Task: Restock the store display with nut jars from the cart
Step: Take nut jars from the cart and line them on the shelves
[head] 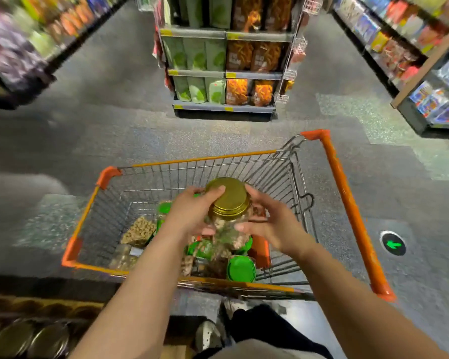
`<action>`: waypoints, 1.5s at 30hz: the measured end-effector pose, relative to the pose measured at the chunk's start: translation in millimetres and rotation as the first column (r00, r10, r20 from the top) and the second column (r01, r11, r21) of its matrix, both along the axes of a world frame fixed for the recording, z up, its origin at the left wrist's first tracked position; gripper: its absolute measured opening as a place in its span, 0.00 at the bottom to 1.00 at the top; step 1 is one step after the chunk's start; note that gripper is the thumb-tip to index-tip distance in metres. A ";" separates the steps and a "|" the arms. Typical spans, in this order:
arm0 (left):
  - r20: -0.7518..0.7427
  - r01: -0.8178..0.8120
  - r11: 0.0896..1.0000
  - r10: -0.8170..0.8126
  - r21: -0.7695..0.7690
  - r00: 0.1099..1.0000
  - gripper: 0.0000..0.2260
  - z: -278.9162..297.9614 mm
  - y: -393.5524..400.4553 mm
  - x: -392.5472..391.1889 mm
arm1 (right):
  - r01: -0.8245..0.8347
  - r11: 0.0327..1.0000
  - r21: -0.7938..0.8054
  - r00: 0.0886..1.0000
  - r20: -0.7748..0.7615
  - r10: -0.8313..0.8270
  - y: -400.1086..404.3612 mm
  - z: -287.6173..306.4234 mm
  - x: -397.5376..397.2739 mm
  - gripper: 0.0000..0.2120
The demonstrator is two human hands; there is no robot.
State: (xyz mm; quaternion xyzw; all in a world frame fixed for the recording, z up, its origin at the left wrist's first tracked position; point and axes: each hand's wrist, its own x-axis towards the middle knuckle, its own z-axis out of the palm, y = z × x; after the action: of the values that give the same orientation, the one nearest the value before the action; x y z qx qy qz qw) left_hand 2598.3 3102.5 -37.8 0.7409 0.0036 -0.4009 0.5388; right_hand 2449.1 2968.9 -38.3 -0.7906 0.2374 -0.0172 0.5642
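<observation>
Gold-lidded nut jar [227,203] sits grasped between our left hand [189,213] and right hand [267,224] over the cart [347,203]; several jars [240,268] below them remain unshelved.

Speckled grey shop floor [114,112]; stocked grey metal shelving unit [224,71] ahead, blurred side shelves [24,40], seemingly snack packets.

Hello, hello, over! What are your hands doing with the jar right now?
Both hands on the gold-lidded jar: left hand and right hand gripping its sides. Jar held above the cart. Green-lidded jars below. Nothing in the way.
</observation>
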 end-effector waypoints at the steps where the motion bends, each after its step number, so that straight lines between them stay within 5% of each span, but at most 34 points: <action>1: 0.027 -0.021 1.000 0.021 0.002 0.999 0.33 9.1 9.3 -4.1 | -0.020 1.000 -0.008 1.000 0.018 0.021 3.6 7.1 2.5 0.38; 4: 0.037 -0.115 0.993 0.116 -0.026 0.993 0.34 37.4 34.8 -18.7 | -0.104 0.993 0.061 0.992 0.071 0.100 16.2 28.0 13.3 0.38; 9: 0.115 -0.313 0.943 0.326 -0.117 0.938 0.24 84.9 69.1 -50.6 | -0.245 0.966 -0.087 0.940 0.223 0.259 30.3 56.4 20.4 0.38; 12: 0.202 -0.420 0.895 0.444 -0.151 0.873 0.13 117.2 89.9 -83.5 | -0.350 0.934 -0.068 0.882 0.311 0.353 42.3 81.1 17.6 0.36; 17: 0.277 -0.593 0.786 0.617 -0.176 0.736 0.14 149.4 114.6 -150.1 | -0.507 0.857 -0.087 0.761 0.422 0.493 63.5 106.5 0.3 0.37; 23: 0.394 -0.771 0.621 0.750 -0.142 0.531 0.23 140.4 146.6 -252.3 | -0.704 0.694 -0.151 0.571 0.461 0.679 102.2 110.6 -51.3 0.38; 25: 0.398 -0.770 0.621 0.750 -0.147 0.529 0.30 136.4 155.2 -277.9 | -0.731 0.669 -0.134 0.550 0.463 0.695 111.3 106.7 -63.2 0.39; 29: 0.375 -0.860 0.473 0.844 -0.189 0.382 0.42 138.7 179.1 -351.6 | -0.842 0.534 -0.079 0.440 0.472 0.764 149.9 107.4 -110.1 0.37; 35: 0.459 -0.911 0.328 0.869 -0.251 0.187 0.33 151.6 211.0 -446.7 | -0.919 0.392 -0.054 0.308 0.523 0.795 205.4 126.2 -181.8 0.38; 40: 0.526 -0.958 0.102 0.848 -0.268 -0.057 0.47 154.6 238.3 -528.7 | -0.948 0.309 -0.078 0.216 0.557 0.802 254.0 139.1 -254.2 0.36; 45: 0.552 -0.968 -0.028 0.817 -0.250 -0.166 0.42 155.7 280.9 -634.0 | -0.977 0.210 -0.021 0.163 0.556 0.815 313.0 133.2 -351.1 0.36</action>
State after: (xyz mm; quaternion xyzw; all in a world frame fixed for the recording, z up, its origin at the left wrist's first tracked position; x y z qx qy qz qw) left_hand 1964.3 3383.4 118.0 0.6528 0.4187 0.3436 0.5296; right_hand 2098.0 3281.9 94.9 -0.6278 -0.4291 0.1857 0.6224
